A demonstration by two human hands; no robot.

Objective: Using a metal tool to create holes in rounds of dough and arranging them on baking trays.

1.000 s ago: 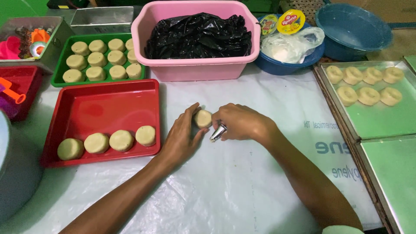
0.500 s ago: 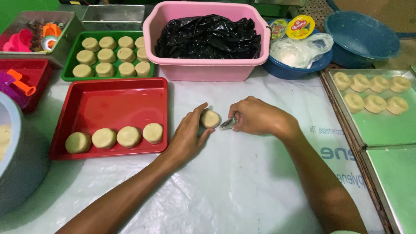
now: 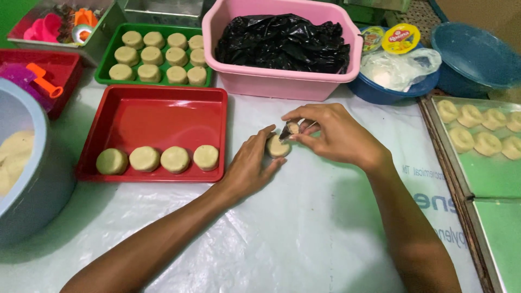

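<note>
Entry, as I read it from the head view, with the red tray as landmark.

- Dough disc: I see it lying on the plastic-covered counter, just right of the red tray's right rim.
- Left hand: fingers curled around the near and left side of the dough disc, touching it and steadying it on the counter.
- Right hand: fingers pinched on a small metal tool, whose tip sits at the far edge of the dough disc. I cannot tell the tool's exact kind.
- Inside the red tray, along its near wall: four round dough pieces in one row.
- Behind the red tray: green tray holding rows of like dough rounds.
- Right of the green tray, behind the hands: pink tub with crumpled black plastic in it.
- Right of the pink tub: blue bowl with a clear bag.
- Far right of the red tray, at the counter's edge: metal baking sheet carrying shaped pale pieces.
- Left of the red tray: large grey-blue basin with pale dough inside.
</note>
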